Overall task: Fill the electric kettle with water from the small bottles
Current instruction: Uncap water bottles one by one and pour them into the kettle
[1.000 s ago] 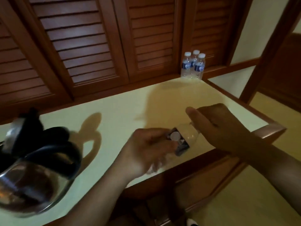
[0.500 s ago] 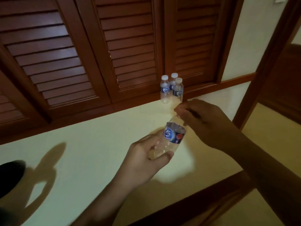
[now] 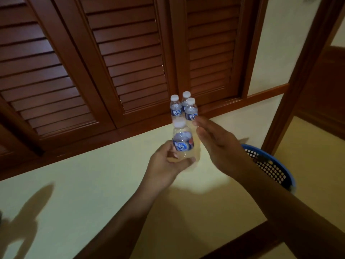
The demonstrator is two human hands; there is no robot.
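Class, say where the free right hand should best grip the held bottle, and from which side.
Probably the white cap, from above on the right: the bottle stands roughly upright, the left hand wraps its lower body, leaving the cap bare beside the right hand.

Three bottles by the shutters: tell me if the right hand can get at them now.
Probably yes: the open right hand is empty, its fingertips near the three bottles, nothing between.

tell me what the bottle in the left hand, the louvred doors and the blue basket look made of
Bottle: thin clear plastic, glossy; the countertop shows through its body.
Louvred doors: wood, reddish-brown, probably varnished, going by the soft sheen along the slats.
Basket: likely moulded plastic, with a smooth blue rim and a dark wall pierced by regular holes.
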